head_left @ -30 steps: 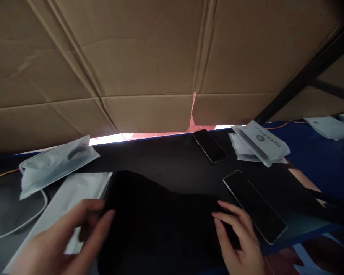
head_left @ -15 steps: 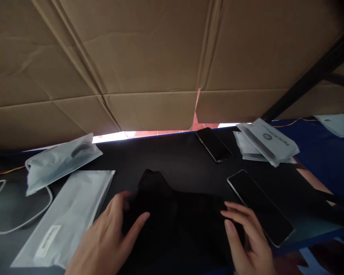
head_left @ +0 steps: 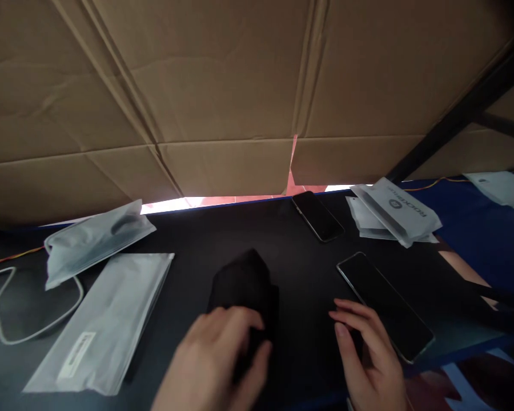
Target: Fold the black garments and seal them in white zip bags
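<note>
A black piece of cloth lies bunched and folded over on the dark tabletop in front of me. My left hand is closed around its near part, thumb on the right side, hiding some of it. What kind of cloth item it is I cannot tell. To the right, my right hand rests with loosely curved fingers apart from the thumb and nothing visible in it. Just beyond that hand is a large dark-screened phone lying flat. A smaller phone lies farther back.
On the left lie two frosted zip pouches, the nearer pouch with a barcode label and the farther pouch bulging. A white cable loops beside them. White printed packets sit at the back right. Cardboard walls the far edge.
My left hand has moved right with the black cloth, whose left part is now folded over to the right. My right hand no longer touches the cloth and has barely moved.
</note>
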The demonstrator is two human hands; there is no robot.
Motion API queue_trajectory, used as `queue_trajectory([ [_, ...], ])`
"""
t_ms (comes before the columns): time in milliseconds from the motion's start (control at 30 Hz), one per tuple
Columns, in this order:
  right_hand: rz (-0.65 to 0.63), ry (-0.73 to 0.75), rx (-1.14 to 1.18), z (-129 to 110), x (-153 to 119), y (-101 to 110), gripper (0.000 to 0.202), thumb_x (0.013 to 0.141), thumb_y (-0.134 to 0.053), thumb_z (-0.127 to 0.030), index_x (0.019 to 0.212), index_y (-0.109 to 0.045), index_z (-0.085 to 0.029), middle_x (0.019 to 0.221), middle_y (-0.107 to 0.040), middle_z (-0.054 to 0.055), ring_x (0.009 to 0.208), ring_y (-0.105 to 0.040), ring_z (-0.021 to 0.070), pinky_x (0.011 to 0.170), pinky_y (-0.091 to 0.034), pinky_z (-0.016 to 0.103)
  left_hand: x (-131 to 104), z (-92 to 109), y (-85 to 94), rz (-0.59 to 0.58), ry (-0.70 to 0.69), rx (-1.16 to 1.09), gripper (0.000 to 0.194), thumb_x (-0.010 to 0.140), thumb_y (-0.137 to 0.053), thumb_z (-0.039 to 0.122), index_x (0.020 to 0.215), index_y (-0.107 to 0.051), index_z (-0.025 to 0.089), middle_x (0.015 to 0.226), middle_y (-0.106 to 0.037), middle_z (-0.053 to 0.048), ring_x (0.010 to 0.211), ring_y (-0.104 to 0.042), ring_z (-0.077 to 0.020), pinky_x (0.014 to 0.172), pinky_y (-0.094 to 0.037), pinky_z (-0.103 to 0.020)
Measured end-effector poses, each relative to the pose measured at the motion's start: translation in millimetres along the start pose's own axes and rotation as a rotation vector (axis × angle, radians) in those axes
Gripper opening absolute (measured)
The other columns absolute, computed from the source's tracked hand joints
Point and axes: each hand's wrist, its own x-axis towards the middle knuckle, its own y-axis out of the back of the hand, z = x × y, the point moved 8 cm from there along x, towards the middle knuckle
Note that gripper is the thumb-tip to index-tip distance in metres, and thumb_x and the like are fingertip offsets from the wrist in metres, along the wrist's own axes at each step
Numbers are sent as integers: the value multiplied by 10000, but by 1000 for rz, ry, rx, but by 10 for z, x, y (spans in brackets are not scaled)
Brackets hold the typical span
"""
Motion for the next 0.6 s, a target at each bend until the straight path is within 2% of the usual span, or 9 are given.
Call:
queue_trajectory([
  [67, 6, 3, 2, 5, -12, 7, 158, 1107, -612, -302, 1146, -765, -315, 1256, -725, 41, 1133, -745, 206, 924, -631, 338, 17, 141, -241, -70, -91, 5, 124, 965, -682, 238, 1071, -710, 296, 863, -744, 7, 733, -749, -177, 633, -620, -253],
  [133, 2, -10, 18, 19, -27, 11, 158, 1107, -611, -299, 1149, -764, -311, 1246, -729, 47, 1120, -751, 205, 888, -638, 323, -15, 119, -355, -27, -114, 120, 228, 1004, -670, 289, 1221, -737, 283, 1131, -787, -81, 997, -774, -255, 797, -663, -358],
  [167, -2, -18, 28, 25, -32, 12, 158, 1108, -611, -298, 1148, -763, -308, 1235, -732, 50, 1113, -755, 206, 868, -641, 317, -43, 79, -392, -1, -118, 212, 321, 1027, -650, 322, 1338, -719, 278, 1310, -766, -124, 1164, -745, -311, 877, -659, -427],
  [233, -9, -23, 40, 22, -32, 13, 159, 1107, -609, -294, 1142, -764, -304, 1215, -742, 55, 1106, -762, 214, 859, -648, 321, -105, 11, -466, 11, -158, 384, 495, 1071, -602, 388, 1550, -613, 264, 1609, -630, -159, 1442, -599, -408, 988, -618, -537],
  [333, -27, 6, 46, -17, -13, 6, 161, 1099, -614, -278, 1135, -770, -296, 1188, -757, 62, 1084, -777, 231, 875, -664, 353, -170, -61, -520, -77, -224, 426, 621, 1122, -505, 456, 1706, -422, 263, 1741, -508, -134, 1586, -471, -411, 1060, -589, -543],
  [400, -39, 19, 46, -27, -9, 2, 162, 1090, -622, -265, 1134, -775, -293, 1175, -762, 64, 1059, -786, 235, 855, -673, 354, -178, -215, -363, -75, -130, 363, 597, 1133, -459, 450, 1712, -396, 315, 1756, -493, -103, 1587, -494, -366, 1098, -585, -518],
  [467, -29, 16, 47, -8, -17, 9, 157, 1082, -632, -255, 1126, -778, -291, 1172, -763, 64, 1044, -789, 237, 834, -677, 351, -210, -519, -45, 16, 61, 345, 553, 1122, -468, 475, 1656, -454, 333, 1736, -512, -105, 1569, -522, -361, 1161, -555, -551],
  [533, -11, 15, 49, 16, -27, 13, 147, 1078, -640, -253, 1113, -778, -291, 1169, -763, 64, 1037, -787, 239, 833, -679, 355, -316, -908, 305, 107, 237, 405, 580, 1091, -499, 570, 1586, -521, 269, 1652, -585, -166, 1554, -527, -423, 1229, -478, -647],
  [600, -9, 25, 53, 6, -18, -4, 148, 1078, -640, -243, 1114, -775, -290, 1160, -760, 63, 1036, -783, 237, 837, -677, 357, -458, -1292, 537, 114, 341, 466, 711, 1034, -515, 698, 1530, -581, 193, 1540, -666, -235, 1501, -561, -509, 1218, -451, -721],
])
